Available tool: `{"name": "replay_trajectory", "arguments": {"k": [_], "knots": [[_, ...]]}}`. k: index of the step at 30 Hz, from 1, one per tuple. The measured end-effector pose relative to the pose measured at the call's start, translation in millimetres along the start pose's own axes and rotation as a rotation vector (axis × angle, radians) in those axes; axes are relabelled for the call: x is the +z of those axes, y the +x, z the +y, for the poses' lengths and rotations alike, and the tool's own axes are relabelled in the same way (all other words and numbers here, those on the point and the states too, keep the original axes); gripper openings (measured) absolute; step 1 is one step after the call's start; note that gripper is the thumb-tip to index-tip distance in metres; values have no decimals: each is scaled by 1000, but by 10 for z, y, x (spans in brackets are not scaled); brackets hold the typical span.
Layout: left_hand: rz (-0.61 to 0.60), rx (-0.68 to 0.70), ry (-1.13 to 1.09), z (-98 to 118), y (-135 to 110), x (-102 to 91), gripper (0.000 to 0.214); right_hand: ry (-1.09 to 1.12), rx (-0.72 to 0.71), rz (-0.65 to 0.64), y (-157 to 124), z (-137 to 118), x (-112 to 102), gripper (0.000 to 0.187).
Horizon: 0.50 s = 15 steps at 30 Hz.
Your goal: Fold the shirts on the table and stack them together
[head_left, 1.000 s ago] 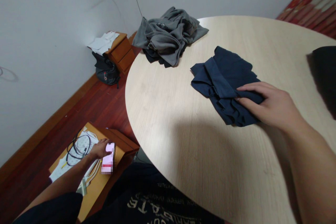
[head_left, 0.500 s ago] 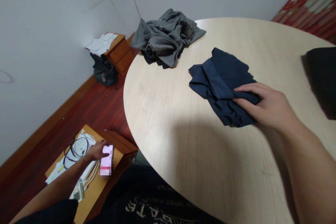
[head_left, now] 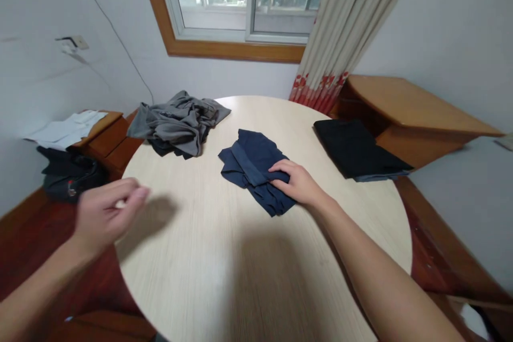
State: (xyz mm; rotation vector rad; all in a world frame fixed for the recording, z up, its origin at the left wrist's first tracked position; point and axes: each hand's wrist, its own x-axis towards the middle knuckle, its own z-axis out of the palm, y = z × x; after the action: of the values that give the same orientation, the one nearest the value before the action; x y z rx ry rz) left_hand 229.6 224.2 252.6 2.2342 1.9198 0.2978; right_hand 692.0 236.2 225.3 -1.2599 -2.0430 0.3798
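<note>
My right hand (head_left: 297,185) rests on the near corner of a crumpled navy blue garment (head_left: 248,161) in the middle of the round pale wooden table (head_left: 208,262). Its fingers and thumb pinch a fold of the cloth. My left hand (head_left: 105,216) hovers over the table's left edge, apart from the garment. It is smeared by motion, its fingers loosely curled, and nothing shows in it. A heap of grey clothes (head_left: 176,123) lies at the far left of the table. A folded black garment (head_left: 352,152) lies at the right edge.
A low wooden drawer unit (head_left: 110,136) with white papers (head_left: 66,129) stands left of the table, a black bag (head_left: 68,179) on the floor below it. A wooden cabinet (head_left: 401,104), a curtain (head_left: 340,37) and a window lie beyond the table.
My left hand has left the phone on the low box by the floor and risen to the table's left edge. The view has lifted to the window. My right hand stays on the navy garment.
</note>
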Motion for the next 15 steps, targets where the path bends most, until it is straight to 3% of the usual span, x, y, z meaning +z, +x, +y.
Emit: {"name": "replay_trajectory", "arguments": {"k": [3,4,6,9,12,15], "knots": [[-77,507,-177,1144,630,198,40,9,-9,-3,-4,7,2,18],[-64,622,-207,1407,778,259,39,11,-11,-4,-4,9,1,18],[-33,764,-193,1693,995,409,56,14,-13,-2,-4,10,-3,18],[17,758,-165,1670,1158,689,70,18,-14,-4,-3,10,-6,17],[22,739,-187,1500,1183,888,56,14,-18,-14,3,8,-1,16],[19,746,-200,1451,1162,918,42,6,-15,-16,8,-2,6,16]]}}
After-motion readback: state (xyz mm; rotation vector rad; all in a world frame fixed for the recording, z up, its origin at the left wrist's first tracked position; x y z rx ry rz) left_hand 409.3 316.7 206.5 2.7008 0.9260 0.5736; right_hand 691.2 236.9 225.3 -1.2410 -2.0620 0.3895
